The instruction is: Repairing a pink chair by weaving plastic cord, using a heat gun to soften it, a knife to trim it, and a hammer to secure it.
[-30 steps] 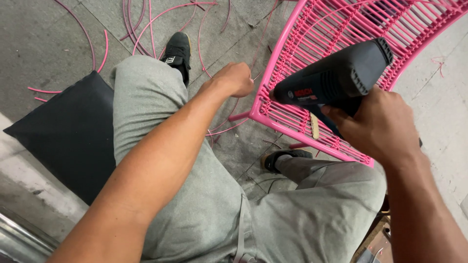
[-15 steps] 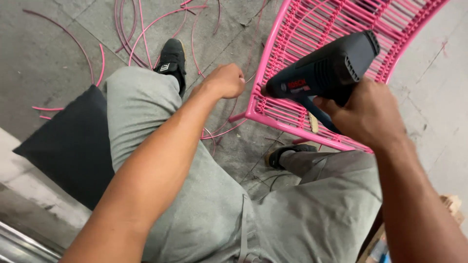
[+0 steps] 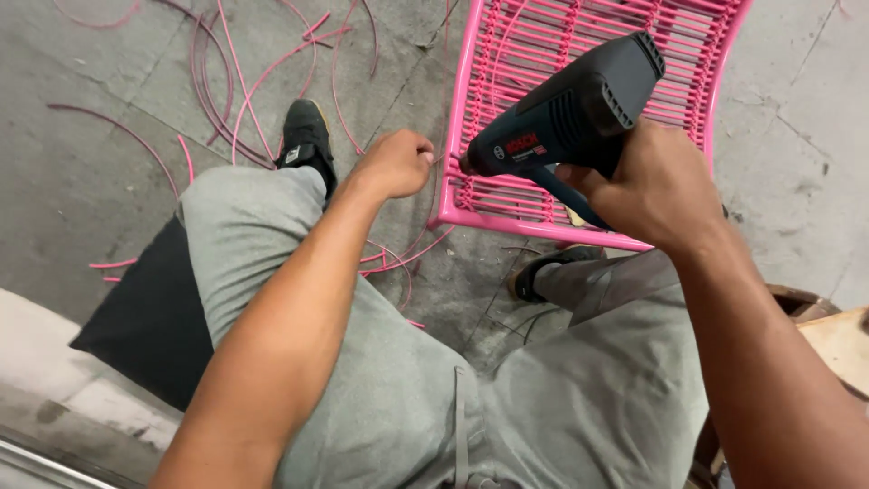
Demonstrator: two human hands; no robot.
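Looking down from my head camera, I'm holding the heat gun (image 3: 566, 113) in my right hand (image 3: 656, 186), fingers wrapped tight around its grip. Its long body is running on a slant, back end up and to the right, nozzle down and to the left. The nozzle is pointing at the near left corner of the pink woven frame (image 3: 543, 226), hovering just over the cords there; I can't tell whether it's touching them.

My left hand (image 3: 394, 163) is sitting just left of that same corner, fingers curled shut into a pinch. It looks like I'm gripping a thin pink cord (image 3: 436, 161) between thumb and fingertips, though the strand is so fine at the knuckles that I can't be sure. What matters here: the nozzle tip and my pinching fingers are facing each other across the frame's left rail, close but apart, with the rail between them. My left hand is the one nearer the loose cord; my right is the one over the weave.

The frame is lying flat on the concrete floor (image 3: 90, 181), beyond my knees. Cut pink strands (image 3: 226, 100) are lying scattered to the left, past my black shoe (image 3: 306, 136). A dark cushion (image 3: 154, 317) is lying beside my left thigh.
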